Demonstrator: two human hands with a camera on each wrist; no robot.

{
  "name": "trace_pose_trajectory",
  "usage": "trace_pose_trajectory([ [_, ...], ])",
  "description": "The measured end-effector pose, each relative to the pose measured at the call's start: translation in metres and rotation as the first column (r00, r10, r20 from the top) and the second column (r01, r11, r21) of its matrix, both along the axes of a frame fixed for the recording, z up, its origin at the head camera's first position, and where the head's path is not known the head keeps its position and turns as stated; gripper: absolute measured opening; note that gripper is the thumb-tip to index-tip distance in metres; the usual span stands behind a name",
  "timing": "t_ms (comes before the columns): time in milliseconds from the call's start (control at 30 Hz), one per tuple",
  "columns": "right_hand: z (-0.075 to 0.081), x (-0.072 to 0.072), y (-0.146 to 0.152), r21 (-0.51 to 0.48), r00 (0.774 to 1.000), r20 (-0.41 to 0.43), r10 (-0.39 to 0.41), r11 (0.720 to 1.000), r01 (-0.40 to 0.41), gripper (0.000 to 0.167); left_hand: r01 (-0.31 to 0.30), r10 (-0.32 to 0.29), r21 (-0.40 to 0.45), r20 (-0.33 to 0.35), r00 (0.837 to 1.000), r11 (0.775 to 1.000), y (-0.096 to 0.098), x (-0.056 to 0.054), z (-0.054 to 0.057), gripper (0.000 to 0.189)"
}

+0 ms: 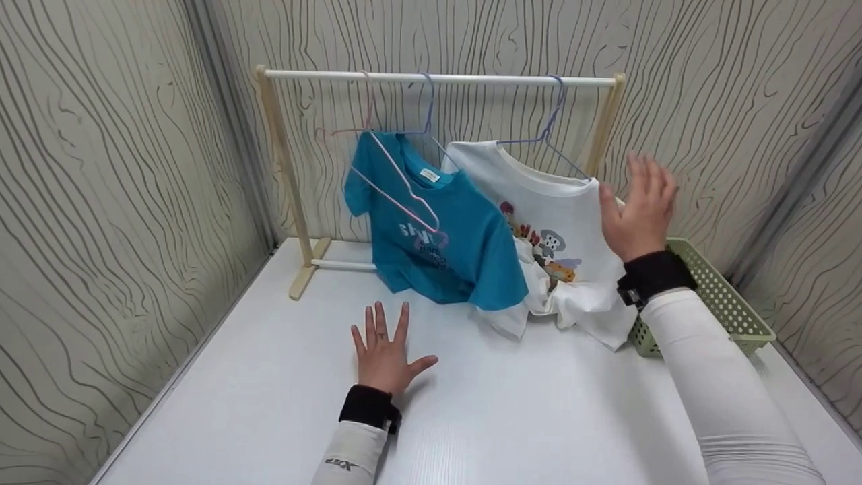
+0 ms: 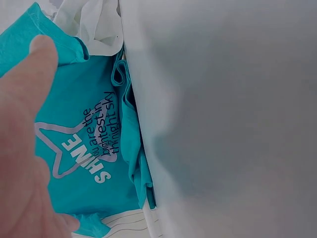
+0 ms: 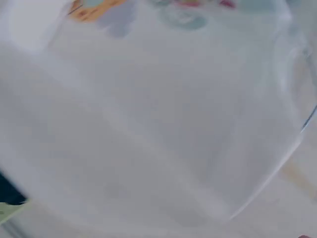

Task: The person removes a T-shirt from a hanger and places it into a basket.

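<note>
One green basket (image 1: 731, 303), partly hidden, beside white shirt (image 1: 572, 209)

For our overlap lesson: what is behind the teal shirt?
Behind the teal shirt, part of the white shirt shows on the picture's right, and a white lower bar runs in from the left. Whatever the teal cloth covers cannot be seen.

A green basket (image 1: 719, 296) with lots of little holes sits on the right side of the white, shiny surface (image 1: 256, 391). Part of it is hidden. The left wall (image 1: 101, 168), back wall (image 1: 485, 37) and right wall (image 1: 832, 283) are pale with wavy dark lines, like wood. A grey strip (image 1: 231, 114) runs down the left corner, and a grey bar (image 1: 801, 178) slants on the right.
</note>
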State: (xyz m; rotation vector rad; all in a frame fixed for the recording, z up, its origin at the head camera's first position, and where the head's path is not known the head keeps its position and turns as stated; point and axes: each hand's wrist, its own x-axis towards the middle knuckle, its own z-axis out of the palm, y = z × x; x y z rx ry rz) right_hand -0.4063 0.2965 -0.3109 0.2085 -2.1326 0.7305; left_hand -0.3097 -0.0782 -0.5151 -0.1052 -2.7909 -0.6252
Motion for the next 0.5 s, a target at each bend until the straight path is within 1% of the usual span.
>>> trace_pose_trajectory([
  [100, 0.0, 0.003, -0.031, 0.093, 0.996, -0.021, 0.091, 0.992, -0.089, 0.064, 0.003, -0.003, 0.007, 0.0, 1.0, 1.0, 0.001, -0.001, -0.001, 0.108],
  [200, -0.005, 0.005, -0.061, 0.184, 0.986, 0.009, 0.168, 0.969, -0.167, 0.06, 0.003, -0.003, -0.003, -0.011, 1.0, 1.0, 0.001, -0.001, -0.003, 0.108],
  [267, -0.008, 0.006, -0.079, 0.219, 0.979, 0.054, 0.194, 0.955, -0.201, 0.059, 0.0, -0.001, -0.013, -0.028, 1.0, 1.0, 0.001, -0.001, -0.004, 0.109],
  [367, -0.011, 0.005, -0.102, 0.218, 0.967, 0.148, 0.206, 0.947, -0.235, 0.062, -0.002, 0.001, -0.022, -0.046, 0.999, 1.0, 0.001, -0.002, -0.005, 0.109],
  [500, -0.011, 0.002, -0.126, 0.188, 0.935, 0.285, 0.209, 0.945, -0.269, 0.068, 0.0, 0.0, -0.017, -0.043, 0.999, 1.0, 0.002, -0.001, -0.004, 0.109],
])
